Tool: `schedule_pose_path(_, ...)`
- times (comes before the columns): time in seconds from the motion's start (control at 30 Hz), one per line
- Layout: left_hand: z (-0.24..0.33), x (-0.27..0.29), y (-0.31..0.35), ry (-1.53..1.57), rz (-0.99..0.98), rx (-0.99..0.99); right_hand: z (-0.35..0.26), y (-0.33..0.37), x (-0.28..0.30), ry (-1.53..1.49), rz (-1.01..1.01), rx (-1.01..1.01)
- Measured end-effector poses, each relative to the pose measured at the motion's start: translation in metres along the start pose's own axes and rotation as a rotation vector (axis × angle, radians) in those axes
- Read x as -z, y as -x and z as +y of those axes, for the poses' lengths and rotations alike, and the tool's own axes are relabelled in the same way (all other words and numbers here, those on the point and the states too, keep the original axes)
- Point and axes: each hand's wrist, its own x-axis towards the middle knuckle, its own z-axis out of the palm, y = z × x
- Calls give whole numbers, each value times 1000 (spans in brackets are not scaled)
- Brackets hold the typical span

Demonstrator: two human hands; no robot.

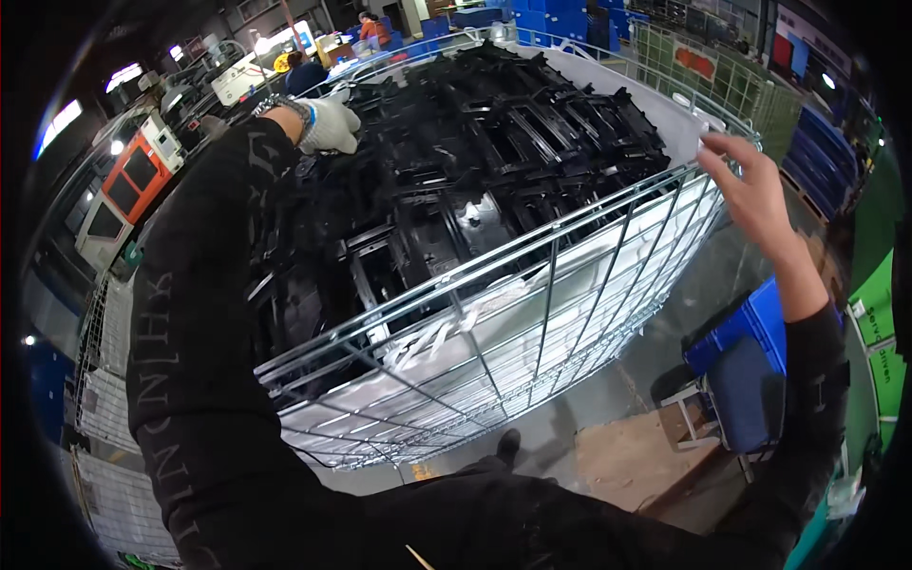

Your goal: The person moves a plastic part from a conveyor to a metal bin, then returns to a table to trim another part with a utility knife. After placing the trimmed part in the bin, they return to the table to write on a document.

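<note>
In front of me stands a large wire cage (541, 318) with a white sheet liner (655, 100), heaped with black plastic parts (518, 138). My left hand (331, 125), in a whitish glove, reaches to the cage's far left side beside the heap. Its fingers look curled together, and what they hold, if anything, is hidden. My right hand (755, 195) is bare and raised at the right corner of the cage. Its thumb and forefinger pinch together at the upper edge of the white liner.
Wooden board (636, 461) lies on the floor by my feet, near a blue chair (746, 380) at right. Blue stacked sheets (817, 157) stand beyond my right hand. At left is an orange and white machine (133, 176). People (375, 30) are at the back.
</note>
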Motion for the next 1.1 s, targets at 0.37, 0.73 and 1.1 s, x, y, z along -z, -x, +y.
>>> schedule_pose_path(0.37,34,-21,-59,434,121,96,21,-22,-63,-33,20,75)
schedule_pose_path(0.73,124,210,-32,125,446,-37,33,14,-28,-668,55,-266)
schedule_pose_path(1.1,539,449,22,310,738,-823,117,316,200,-230,93,-585)
